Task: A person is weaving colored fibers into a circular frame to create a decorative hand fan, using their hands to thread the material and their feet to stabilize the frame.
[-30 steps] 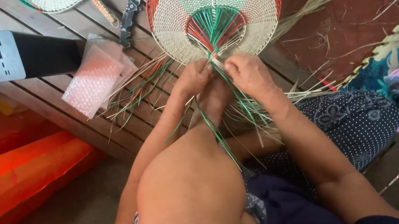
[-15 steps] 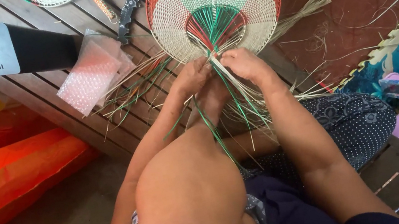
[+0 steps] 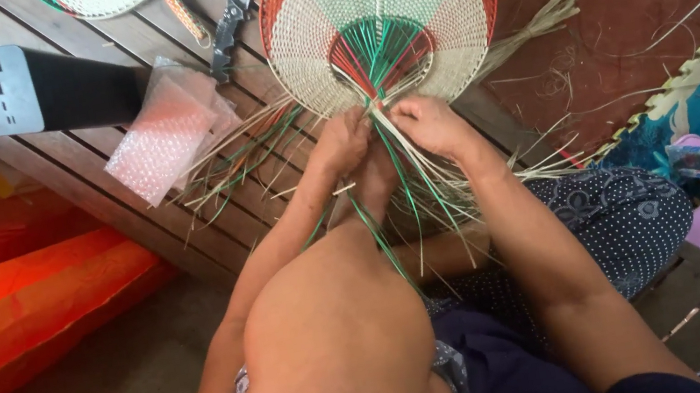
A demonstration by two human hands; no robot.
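Round woven fan (image 3: 381,11) flat on slatted table (image 3: 130,181), long axis away from person, loose strands (image 3: 408,177) trailing toward knee. Left hand (image 3: 342,139), right hand (image 3: 431,124) pinch strands at fan's near edge. Knife (image 3: 232,12) left of fan.

Only a couple of packages here; a long black box (image 3: 57,84) lying on the slatted wooden bench at upper left, grey end panel with dark marks; a clear bubble-wrap pouch (image 3: 166,132) lies just beside it, looking pinkish.
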